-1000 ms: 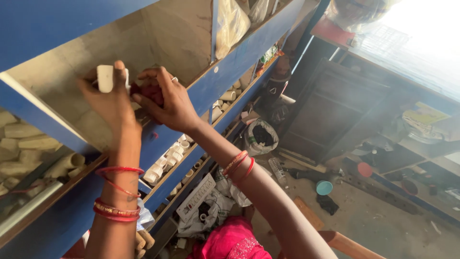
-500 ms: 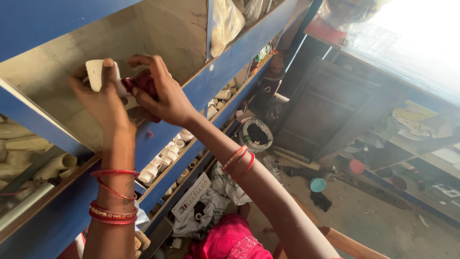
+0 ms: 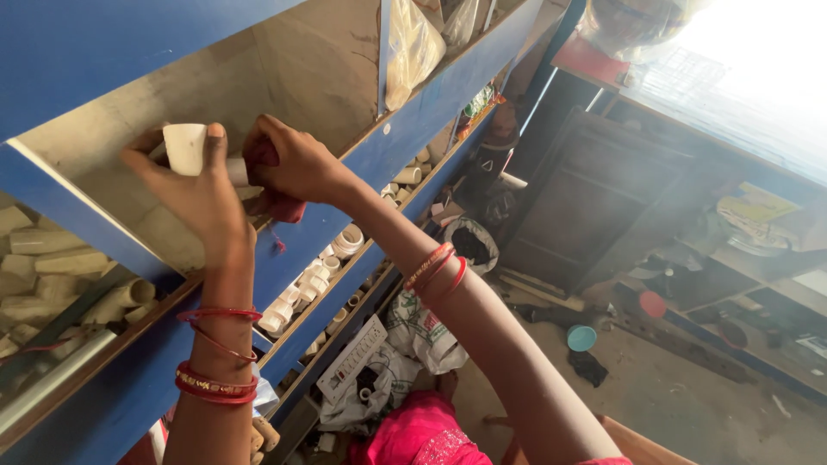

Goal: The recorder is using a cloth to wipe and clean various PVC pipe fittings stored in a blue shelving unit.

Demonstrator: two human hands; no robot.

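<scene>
White fitting (image 3: 191, 148) in left hand (image 3: 194, 194) grip; right hand (image 3: 297, 168) apparently wiping it.

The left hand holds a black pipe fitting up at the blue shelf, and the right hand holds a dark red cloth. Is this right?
Not quite: in the head view the pipe fitting in the left hand is white, not black. It is up at the blue shelf, and the right hand holds a dark red cloth.

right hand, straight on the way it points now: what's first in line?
The right hand points left along the shelf, so it would likely meet the white fitting in the left hand first; they look nearly touching, though depth is unclear.
</scene>
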